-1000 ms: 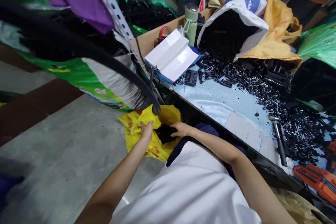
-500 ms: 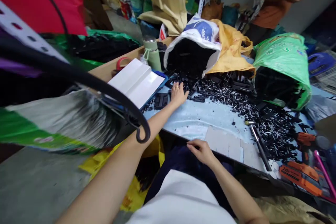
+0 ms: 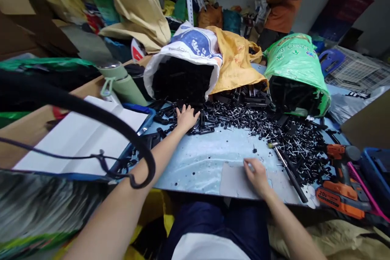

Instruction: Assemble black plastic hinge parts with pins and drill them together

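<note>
My left hand (image 3: 187, 118) reaches to the back of the blue table, fingers spread over black plastic parts (image 3: 207, 130) by the mouth of a white sack (image 3: 185, 50). My right hand (image 3: 256, 175) hovers over or rests on a grey cardboard piece (image 3: 233, 180) near the front edge. Its fingers are curled closed; anything inside them is hidden. A heap of small black pieces with silvery pins (image 3: 252, 120) spreads across the back and right. To the right of my right hand lies a hammer (image 3: 289, 174) with a dark handle.
An orange cordless drill (image 3: 341, 187) stands at the right edge. Behind are a yellow bag (image 3: 236, 61) and a green bag (image 3: 295, 63) of black parts. On the left are white paper (image 3: 82, 138), a green bottle (image 3: 128, 85) and a black curved strap (image 3: 122, 126). A person (image 3: 283, 0) stands behind.
The view has swung to the right. My right hand has risen from the table's front edge to above the cardboard. My left hand remains among the black parts, nearer the white sack.
</note>
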A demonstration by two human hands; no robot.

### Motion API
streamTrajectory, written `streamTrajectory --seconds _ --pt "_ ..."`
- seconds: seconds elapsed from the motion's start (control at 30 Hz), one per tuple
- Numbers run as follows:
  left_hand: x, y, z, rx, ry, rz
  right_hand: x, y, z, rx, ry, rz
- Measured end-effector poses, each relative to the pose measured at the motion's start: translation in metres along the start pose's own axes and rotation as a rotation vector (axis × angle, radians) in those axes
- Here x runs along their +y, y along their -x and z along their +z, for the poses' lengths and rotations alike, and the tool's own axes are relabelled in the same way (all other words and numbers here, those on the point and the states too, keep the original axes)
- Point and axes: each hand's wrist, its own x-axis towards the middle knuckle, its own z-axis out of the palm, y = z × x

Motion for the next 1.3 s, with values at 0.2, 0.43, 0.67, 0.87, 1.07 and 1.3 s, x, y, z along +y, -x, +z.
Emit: streamTrajectory --seconds 0.2,0.43,0.67,0.87,1.07,1.3 --pt "0.002 0.037 -0.008 0.241 0.142 0.082 0.072 -0.156 0.012 -0.058 0.221 0.184" --pt "0.025 0.126 -0.014 0.094 0.077 0.54 0.112 -0.25 0.001 -0.186 0.387 0.24" --pt "0.056 0.169 0.008 0.025 0.069 0.764 0.077 -0.199 -0.014 -0.329 0.419 0.176" --pt "0.05 0.185 0.026 -0.086 0.099 0.855 0.016 -0.056 -0.036 -0.627 0.364 0.073" --pt "0.057 0.2 0.023 -0.129 0.189 0.702 -0.005 0.018 -0.026 -0.669 0.317 0.056" --pt "0.077 0.215 0.001 -0.114 0.547 0.318 -0.026 0.013 -0.002 -0.449 -0.621 0.529"
